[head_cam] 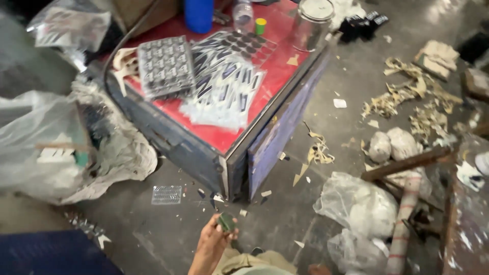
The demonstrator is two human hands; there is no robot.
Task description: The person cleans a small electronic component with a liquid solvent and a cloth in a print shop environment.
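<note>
My left hand [216, 237] reaches out low over the grey floor, close to the bottom edge of the view, and is closed around a small dark green flat piece [226, 222]. It hovers just in front of the corner of a low red-topped table [224, 135]. On that table lie clear plastic sheets with dark strips [224, 94] and a clear tray of small dark parts [165, 66]. My right hand is out of view. My trouser knee [252, 264] shows below the hand.
A small clear blister tray [166, 194] lies on the floor left of the hand. Plastic bags [46, 147] pile up at left, more bags [359, 206] at right. Paper scraps [407, 97], a wooden stick [407, 163], a blue cup [198, 14] and a metal tin [313, 20] are around.
</note>
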